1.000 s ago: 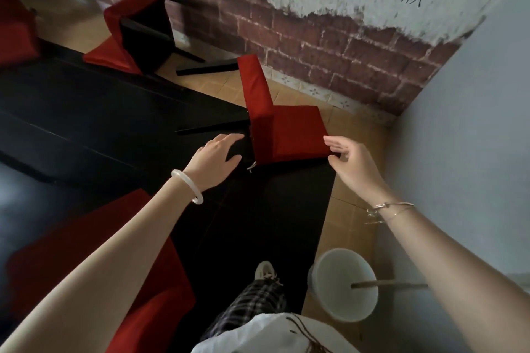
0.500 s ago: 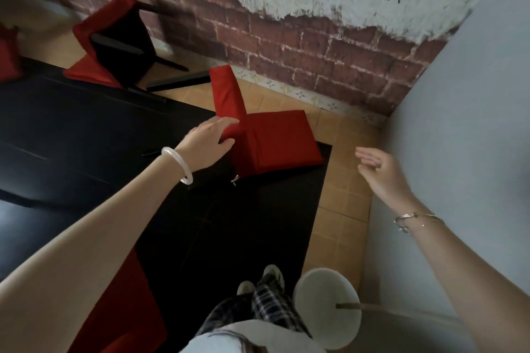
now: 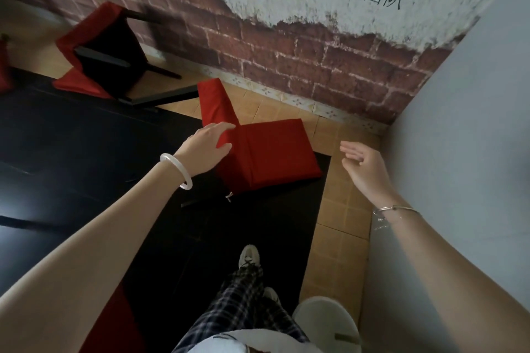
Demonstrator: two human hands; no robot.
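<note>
Left grip point(image 3: 205, 146) grasps the red chair point(image 3: 275, 152) at its backrest; right grip point(image 3: 362, 165) released, beside it. White bucket point(image 3: 315, 305) well behind right grip, cut off; contents unclear.

The chair point(image 3: 272, 152) sits at the far right corner of the table point(image 3: 86, 166), its back to the left of its seat. The left hand point(image 3: 205, 149) grips it where back meets seat. The right hand point(image 3: 364, 163) hangs right of the seat, apart from it, over the floor point(image 3: 344, 209). The far chair point(image 3: 106, 57) lies tipped behind the table on the left, before the wall point(image 3: 286, 51). The bucket point(image 3: 324, 321) stands on the floor at near right, beside the person's legs point(image 3: 243, 295)
</note>
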